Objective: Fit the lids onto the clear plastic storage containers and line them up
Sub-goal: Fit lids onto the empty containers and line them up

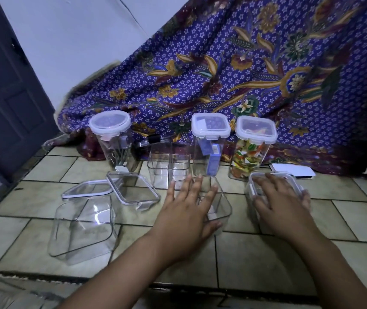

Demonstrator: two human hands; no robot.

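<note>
Covering clear rounded-square lid [292,178], flat right hand [282,202].

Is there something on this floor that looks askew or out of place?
Yes. The empty container at the front left looks tipped over, not upright. Behind it, two loose lids lie unfitted, the square lid overlapping the other lid. Nothing appears spilled or broken.

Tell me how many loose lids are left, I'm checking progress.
2: first lid flat on the tiles at left, second lid overlapping its right end. The left hand and right hand may hide another.
</note>
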